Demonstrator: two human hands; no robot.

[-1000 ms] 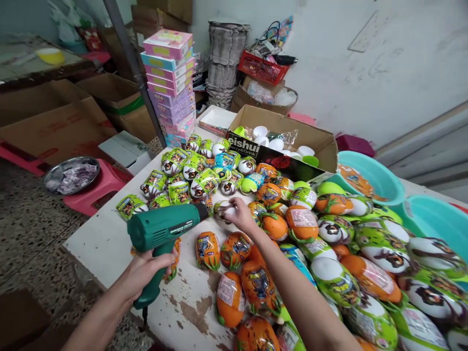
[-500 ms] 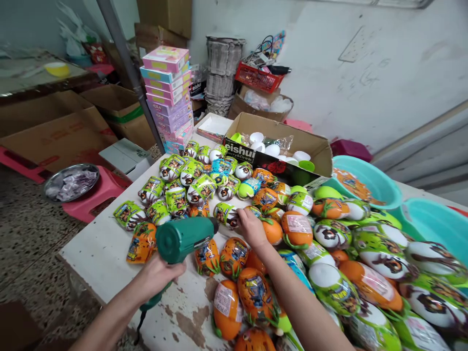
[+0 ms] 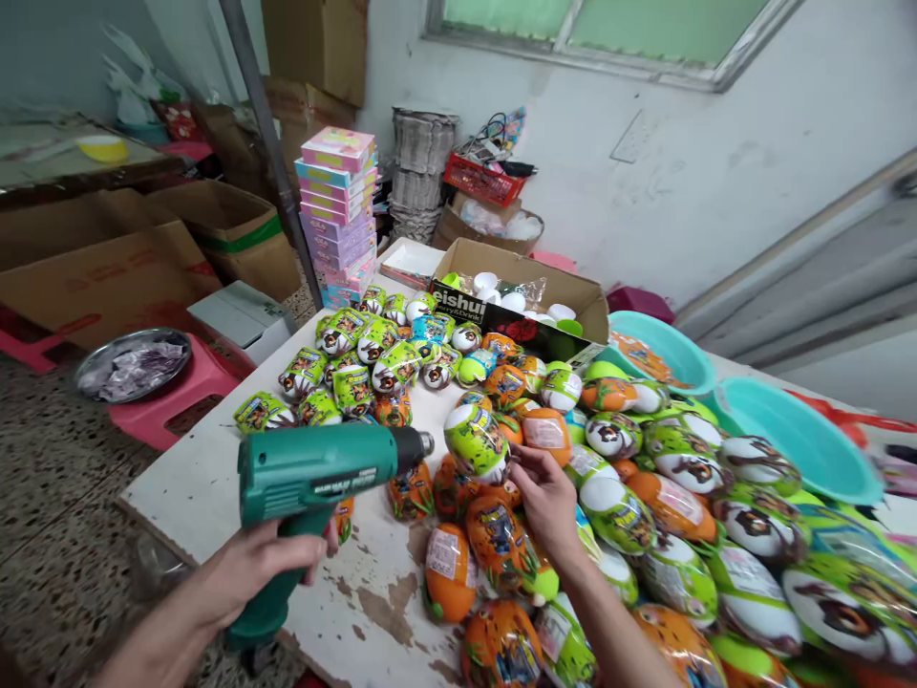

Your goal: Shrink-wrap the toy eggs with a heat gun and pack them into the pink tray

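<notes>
My left hand [image 3: 268,564] is wrapped round the handle of a green heat gun [image 3: 322,468], whose metal nozzle points right. Just off the nozzle tip, a green and white plastic egg [image 3: 477,441] in printed film is held by my right hand [image 3: 548,497], with fingertips pinching its lower right end. Beneath and around that egg lie orange wrapped eggs [image 3: 498,540]. More green and white wrapped eggs [image 3: 397,366] are heaped on the far left of the white table [image 3: 387,592].
An open cardboard box [image 3: 530,277] of egg shells stands at the back, beside stacked pink and purple boxes [image 3: 336,220]. Two turquoise basins [image 3: 795,435] are at the right. A metal bowl [image 3: 133,368] sits on a pink stool [image 3: 176,392] at the left.
My right hand has lifted the green and white egg from the pile and brought it nearer. My left hand has raised the heat gun, turning its nozzle toward the egg. The view has shifted.
</notes>
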